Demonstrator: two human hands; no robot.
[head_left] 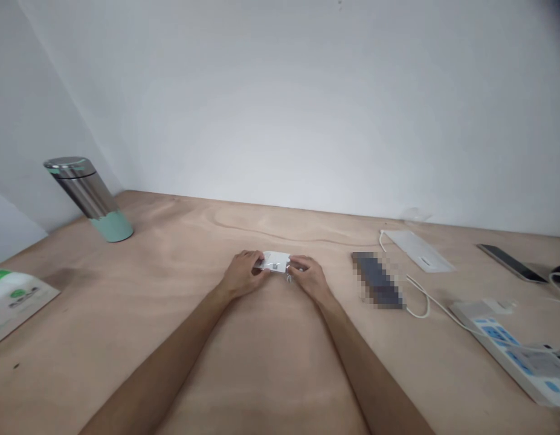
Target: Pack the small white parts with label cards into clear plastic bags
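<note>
The person's left hand (242, 275) and right hand (309, 279) are close together and almost touch the small white plastic piece (275, 261) from its two sides. Fingers of both hands are curved and closed over its ends, so the hands seem to pinch it, not lie spread. The exact finger positions are hard to see at this small size. A small grey square shows on the top of the piece, and a thin wire (289, 278) hangs just below it. The piece is near the middle of the table's front part, low above the wood or resting on it; this cannot be told exactly. Such a light piece seems to be best held with the fingertips at both ends, so its top stays visible.

On the plywood table (184, 241), a dark object (377, 281) is to the right of the hands, but it is blurred. A white cable (418, 299) curves beside it, and a flat white pad (418, 251) lies near the far edge. A phone (510, 263) lies at the right edge, and a power strip (510, 353) is at the near right corner. On the left are a steel and green bottle (92, 202) near the far corner and a white packet (17, 305) at the edge.
</note>
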